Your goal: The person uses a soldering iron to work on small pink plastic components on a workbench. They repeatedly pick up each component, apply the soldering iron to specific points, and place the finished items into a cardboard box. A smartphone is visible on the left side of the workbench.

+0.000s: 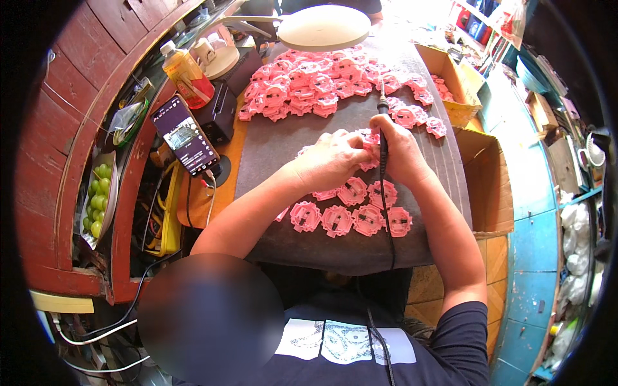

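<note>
My right hand (402,151) grips a soldering iron (383,105) by its black handle, the thin metal tip pointing away from me. Its black cable runs down across the mat to my lap. Curled fingers of my left hand (331,157) close on the edge of a pink plastic part (371,140), which lies between both hands and is partly hidden by them. Nearer to me, several similar round parts with dark pieces in their middles, such as one pink part (336,220), lie in rows on the grey mat (277,241).
A large heap of pink parts (302,83) covers the far side under a round lamp head (324,29). To the left stand a phone (185,136) and a drink bottle (187,76). Cardboard boxes (486,183) flank the right edge. Green grapes (96,202) sit at far left.
</note>
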The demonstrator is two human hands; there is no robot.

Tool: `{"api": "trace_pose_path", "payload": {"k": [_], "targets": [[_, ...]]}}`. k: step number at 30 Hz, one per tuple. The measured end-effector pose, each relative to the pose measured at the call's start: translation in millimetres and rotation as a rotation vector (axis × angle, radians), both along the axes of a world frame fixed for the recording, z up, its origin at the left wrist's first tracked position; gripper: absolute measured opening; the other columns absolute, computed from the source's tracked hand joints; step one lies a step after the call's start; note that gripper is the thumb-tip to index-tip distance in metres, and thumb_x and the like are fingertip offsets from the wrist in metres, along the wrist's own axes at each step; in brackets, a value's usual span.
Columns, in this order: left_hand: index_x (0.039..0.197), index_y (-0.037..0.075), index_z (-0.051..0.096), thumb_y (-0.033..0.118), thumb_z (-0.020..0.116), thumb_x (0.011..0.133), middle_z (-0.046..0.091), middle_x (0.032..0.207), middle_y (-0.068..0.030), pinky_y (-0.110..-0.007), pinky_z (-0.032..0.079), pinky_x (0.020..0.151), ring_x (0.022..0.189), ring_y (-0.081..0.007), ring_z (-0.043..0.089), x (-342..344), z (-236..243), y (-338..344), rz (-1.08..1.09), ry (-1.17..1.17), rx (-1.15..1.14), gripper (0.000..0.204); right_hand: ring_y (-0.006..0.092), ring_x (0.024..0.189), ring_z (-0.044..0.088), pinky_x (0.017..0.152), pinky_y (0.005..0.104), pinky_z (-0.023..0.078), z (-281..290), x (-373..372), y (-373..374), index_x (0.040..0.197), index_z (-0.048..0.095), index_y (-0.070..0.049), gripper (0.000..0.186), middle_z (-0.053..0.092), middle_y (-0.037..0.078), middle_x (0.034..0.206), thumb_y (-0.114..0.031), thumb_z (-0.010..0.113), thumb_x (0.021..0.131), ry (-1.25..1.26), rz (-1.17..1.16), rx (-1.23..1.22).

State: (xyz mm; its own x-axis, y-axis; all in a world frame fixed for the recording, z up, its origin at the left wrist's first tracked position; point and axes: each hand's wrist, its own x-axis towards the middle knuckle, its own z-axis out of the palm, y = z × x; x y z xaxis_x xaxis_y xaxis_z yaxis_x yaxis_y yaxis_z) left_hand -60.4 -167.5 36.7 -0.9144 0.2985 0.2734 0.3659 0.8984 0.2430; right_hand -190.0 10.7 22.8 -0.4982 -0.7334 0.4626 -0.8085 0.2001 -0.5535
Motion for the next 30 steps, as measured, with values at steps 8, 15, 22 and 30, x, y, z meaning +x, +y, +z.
{"api": "trace_pose_path", "payload": {"k": [8, 15, 22, 30], "targets": [[0.112, 0.019, 0.078, 0.019, 0.072, 0.095, 0.067, 0.119, -0.0049, -0.049, 0.048, 0.102, 0.122, -0.0324, 0.060, 2, 10, -5, 0.058, -0.032, -0.105, 0.017, 0.0471, 0.103, 0.069, 0.084, 0.0522, 0.054, 6, 2, 22, 0.124, 0.059, -0.007, 0.040, 0.072, 0.025, 0.103, -0.002, 0.072, 0.087, -0.019, -0.052, 0.016], [0.110, 0.010, 0.077, 0.016, 0.072, 0.095, 0.070, 0.112, -0.0097, -0.047, 0.053, 0.094, 0.108, -0.0348, 0.066, 13, 3, -37, 0.011, -0.039, 0.081, 0.016, 0.0425, 0.095, 0.068, 0.083, 0.0509, 0.053, -1, 15, 38, 0.125, 0.057, -0.008, 0.043, 0.068, 0.019, 0.095, -0.004, 0.073, 0.085, -0.034, 0.053, -0.016], [0.109, 0.006, 0.075, 0.012, 0.069, 0.097, 0.072, 0.108, -0.0131, -0.046, 0.055, 0.093, 0.105, -0.0362, 0.068, 9, -4, -38, 0.066, -0.026, 0.158, 0.015, 0.0402, 0.091, 0.067, 0.080, 0.0490, 0.053, 0, 21, 35, 0.124, 0.057, -0.008, 0.041, 0.067, 0.017, 0.093, -0.007, 0.073, 0.086, -0.028, 0.089, -0.069], [0.110, 0.005, 0.074, 0.010, 0.068, 0.096, 0.071, 0.108, -0.0140, -0.046, 0.055, 0.094, 0.104, -0.0374, 0.068, 10, -4, -40, 0.073, -0.039, 0.158, 0.016, 0.0407, 0.092, 0.069, 0.082, 0.0478, 0.054, 2, 30, 34, 0.123, 0.057, -0.008, 0.039, 0.069, 0.018, 0.096, -0.006, 0.074, 0.088, -0.120, 0.142, -0.076]]}}
